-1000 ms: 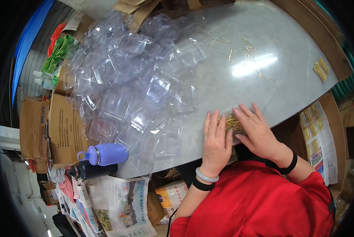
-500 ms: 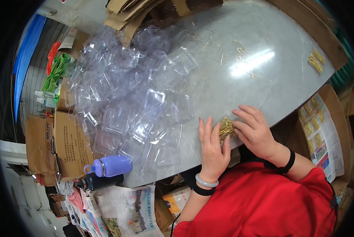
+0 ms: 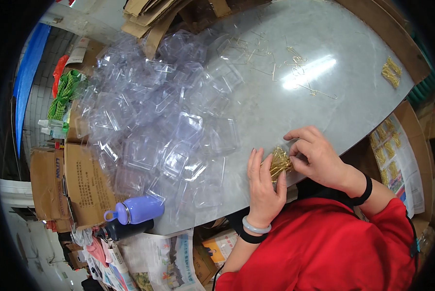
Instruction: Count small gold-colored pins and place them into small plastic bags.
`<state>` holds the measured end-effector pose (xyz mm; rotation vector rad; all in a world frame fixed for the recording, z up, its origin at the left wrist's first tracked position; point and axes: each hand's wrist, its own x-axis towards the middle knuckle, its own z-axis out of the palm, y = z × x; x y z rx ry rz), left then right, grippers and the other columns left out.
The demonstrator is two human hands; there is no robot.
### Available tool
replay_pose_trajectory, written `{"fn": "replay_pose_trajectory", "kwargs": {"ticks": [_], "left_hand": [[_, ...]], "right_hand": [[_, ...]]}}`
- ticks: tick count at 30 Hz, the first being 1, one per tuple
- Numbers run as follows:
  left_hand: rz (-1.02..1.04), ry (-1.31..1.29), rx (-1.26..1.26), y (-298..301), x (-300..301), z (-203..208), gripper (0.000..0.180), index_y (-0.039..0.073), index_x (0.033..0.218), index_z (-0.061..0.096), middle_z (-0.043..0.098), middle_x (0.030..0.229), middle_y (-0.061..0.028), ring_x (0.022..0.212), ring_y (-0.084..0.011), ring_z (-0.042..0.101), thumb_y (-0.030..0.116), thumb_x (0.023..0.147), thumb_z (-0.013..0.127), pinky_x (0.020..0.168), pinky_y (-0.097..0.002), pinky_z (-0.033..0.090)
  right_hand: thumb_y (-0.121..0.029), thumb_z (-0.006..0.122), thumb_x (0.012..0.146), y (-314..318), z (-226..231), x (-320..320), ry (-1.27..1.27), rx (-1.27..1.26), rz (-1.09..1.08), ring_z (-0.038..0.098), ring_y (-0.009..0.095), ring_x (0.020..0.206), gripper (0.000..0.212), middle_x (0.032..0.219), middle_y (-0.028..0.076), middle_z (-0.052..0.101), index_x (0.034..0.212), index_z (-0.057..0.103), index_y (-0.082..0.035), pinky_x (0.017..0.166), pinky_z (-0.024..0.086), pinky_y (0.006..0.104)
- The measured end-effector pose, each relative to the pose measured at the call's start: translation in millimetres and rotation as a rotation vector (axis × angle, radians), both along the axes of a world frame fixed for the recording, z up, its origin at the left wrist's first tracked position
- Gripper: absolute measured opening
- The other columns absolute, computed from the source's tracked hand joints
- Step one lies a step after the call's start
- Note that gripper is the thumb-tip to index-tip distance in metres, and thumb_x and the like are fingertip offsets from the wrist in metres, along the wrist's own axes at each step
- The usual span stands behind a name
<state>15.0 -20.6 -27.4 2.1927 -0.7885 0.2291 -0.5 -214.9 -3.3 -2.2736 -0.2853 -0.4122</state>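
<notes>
A bundle of gold wire hooks (image 3: 280, 163) lies at the near edge of the grey table, between my two hands. My left hand (image 3: 265, 190) rests along the bundle's left side, fingers stretched out and thumb apart. From the right, my right hand (image 3: 319, 157) bends over the bundle, its thumb and forefinger pinched at the bundle's edge while the other fingers curl above. Exactly how many wires that pinch takes in is hidden. Several loose gold hooks (image 3: 297, 68) are scattered farther up the table, and another gold bundle (image 3: 391, 72) sits at the far right.
A large heap of clear plastic packages (image 3: 154, 111) covers the table's left side. A purple bottle (image 3: 144, 209) lies at the near left edge beside a black one (image 3: 125, 229). Cardboard boxes (image 3: 89, 184) stand left; a carton with more gold bundles (image 3: 411, 160) is at the right.
My right hand's fingers have drawn in from spread to a pinch at the bundle's right edge. My left hand has stayed beside the bundle. The view has shifted slightly.
</notes>
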Motion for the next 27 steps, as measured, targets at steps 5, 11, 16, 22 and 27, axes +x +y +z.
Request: {"fn": "replay_pose_trajectory", "kwargs": {"ticks": [5, 11, 16, 22, 27], "left_hand": [[0.001, 0.033, -0.114, 2, -1, -4, 0.044, -0.004, 0.13, 0.052, 0.044, 0.146, -0.0255, 0.137, -0.045, 0.042, 0.011, 0.092, 0.067, 0.112, -0.0507, 0.037], [0.006, 0.012, -0.058, 3, -1, -2, 0.043, -0.003, 0.129, 0.052, 0.046, 0.144, -0.025, 0.136, -0.0439, 0.043, 0.01, 0.091, 0.068, 0.111, -0.0493, 0.038], [0.031, 0.027, -0.059, 2, -3, -2, 0.042, -0.004, 0.129, 0.052, 0.045, 0.144, -0.0255, 0.137, -0.0443, 0.042, 0.01, 0.092, 0.067, 0.111, -0.0497, 0.038], [0.026, -0.012, -0.035, 0, -3, -1, 0.042, -0.005, 0.131, 0.051, 0.043, 0.145, -0.0264, 0.137, -0.0453, 0.041, 0.01, 0.093, 0.064, 0.112, -0.0506, 0.037], [0.002, -0.012, -0.03, 2, -2, 0, 0.042, -0.005, 0.132, 0.051, 0.043, 0.146, -0.0263, 0.136, -0.0447, 0.042, 0.01, 0.094, 0.062, 0.112, -0.0501, 0.036]], "right_hand": [[-0.003, 0.072, 0.079, 1, 2, 1, 0.073, 0.202, 0.058, 0.057, 0.034, 0.111, 0.012, 0.125, 0.014, 0.063, 0.084, 0.062, -0.002, 0.093, 0.048, 0.0434], [-0.005, 0.072, 0.08, 2, -7, 12, -0.137, -0.055, 0.041, 0.056, 0.036, 0.113, 0.011, 0.129, 0.015, 0.061, 0.086, 0.063, -0.002, 0.096, 0.047, 0.0452], [-0.005, 0.073, 0.08, 1, -12, -2, -0.077, 0.074, -0.004, 0.057, 0.035, 0.111, 0.015, 0.126, 0.016, 0.061, 0.093, 0.065, -0.003, 0.095, 0.047, 0.044], [-0.006, 0.074, 0.078, 9, -19, -15, -0.179, -0.104, -0.099, 0.058, 0.033, 0.108, 0.021, 0.117, 0.012, 0.062, 0.098, 0.066, -0.006, 0.091, 0.048, 0.043], [-0.008, 0.075, 0.077, 8, -14, -10, -0.264, -0.249, -0.032, 0.057, 0.033, 0.109, 0.024, 0.119, 0.011, 0.062, 0.099, 0.067, -0.006, 0.092, 0.047, 0.0436]]}}
